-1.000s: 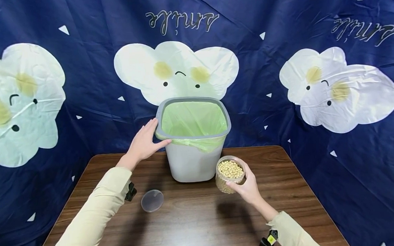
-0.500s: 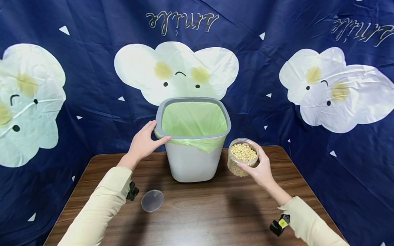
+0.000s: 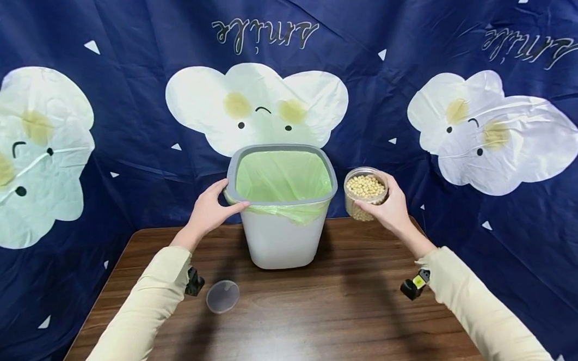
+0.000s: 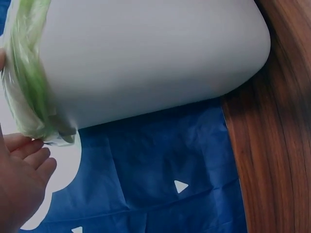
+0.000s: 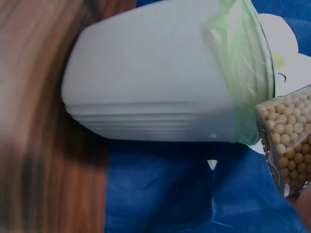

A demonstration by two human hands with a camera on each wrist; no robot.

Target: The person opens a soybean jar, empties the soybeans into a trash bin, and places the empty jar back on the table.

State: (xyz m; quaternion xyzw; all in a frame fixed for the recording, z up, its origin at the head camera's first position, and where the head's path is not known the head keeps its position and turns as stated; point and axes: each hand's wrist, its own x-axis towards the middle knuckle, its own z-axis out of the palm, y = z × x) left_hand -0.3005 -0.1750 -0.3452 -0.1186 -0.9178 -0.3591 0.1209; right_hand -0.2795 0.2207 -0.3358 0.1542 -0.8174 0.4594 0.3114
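Jar (image 3: pixel 351 201), lidless, hung beside the bin (image 3: pixel 284 238), gripped in the right hand (image 3: pixel 391 205) while the left hand (image 3: pixel 209 211) held the bin's rim (image 3: pixel 279 147), so a tilt or slip there could have strewn beans (image 3: pixel 365 186) across the table (image 3: pixel 296 322).

the head view is bright and fairly crisp. pale glare sits on the table (image 3: pixel 286 317), on the near side of the left hand (image 3: pixel 208 211) and right hand (image 3: pixel 390 205), with soft shadows flanking it. both wrist views are dimmer and softer; the right one blurs the table.
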